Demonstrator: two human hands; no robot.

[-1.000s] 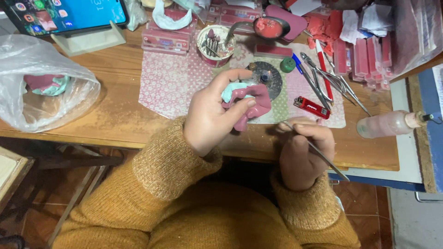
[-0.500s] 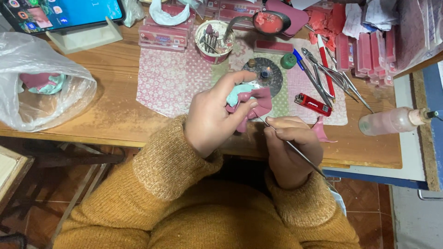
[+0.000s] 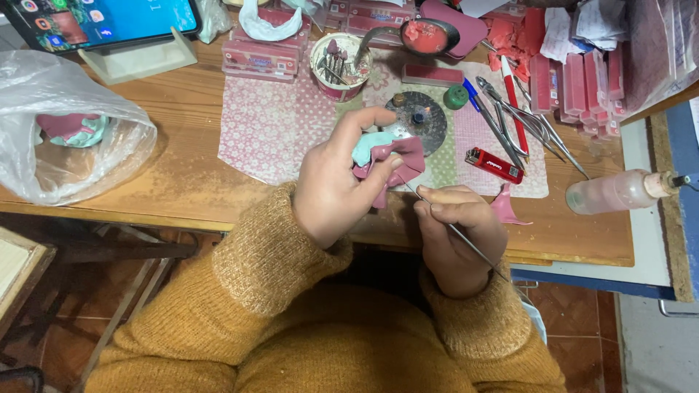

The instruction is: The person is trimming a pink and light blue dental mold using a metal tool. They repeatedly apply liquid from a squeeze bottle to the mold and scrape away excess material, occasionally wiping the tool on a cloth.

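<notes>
Head view: pink wax piece (image 3: pixel 397 161) in left hand (image 3: pixel 331 185)

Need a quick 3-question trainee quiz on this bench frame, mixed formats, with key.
1. True or false: the left hand holds a pink and teal dental model.
2. What does the right hand grip? A) red lighter B) thin metal tool C) clear bottle
3. Fill in: the red lighter lies on the ____ cloth.

Key: 1 true; 2 B, the thin metal tool; 3 patterned.
</notes>
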